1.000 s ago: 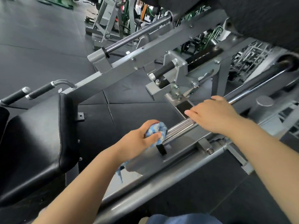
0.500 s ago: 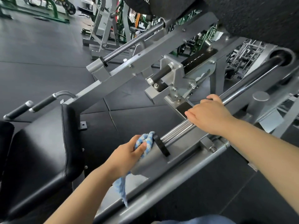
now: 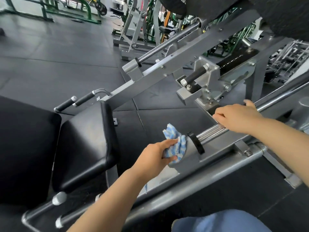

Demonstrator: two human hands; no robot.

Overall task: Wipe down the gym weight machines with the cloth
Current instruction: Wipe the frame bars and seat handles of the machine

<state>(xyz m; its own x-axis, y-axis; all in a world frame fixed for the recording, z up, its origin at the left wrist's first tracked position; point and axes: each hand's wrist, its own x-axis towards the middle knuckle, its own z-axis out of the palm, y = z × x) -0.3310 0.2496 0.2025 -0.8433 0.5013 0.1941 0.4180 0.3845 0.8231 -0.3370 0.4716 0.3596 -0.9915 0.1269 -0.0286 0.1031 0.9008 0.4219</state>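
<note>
Black rubber floor tiles surrounded the grey leg press; left hand clutched a bunched blue-white cloth against its rail end, right hand, at two o'clock, curled over the chrome rail.

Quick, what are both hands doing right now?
Left hand: closed, holding the blue cloth.
Right hand: fingers curled over the chrome bar.

A crumpled blue-and-white cloth is pressed against the grey metal end block of the weight machine, beside its chrome rail.
</note>
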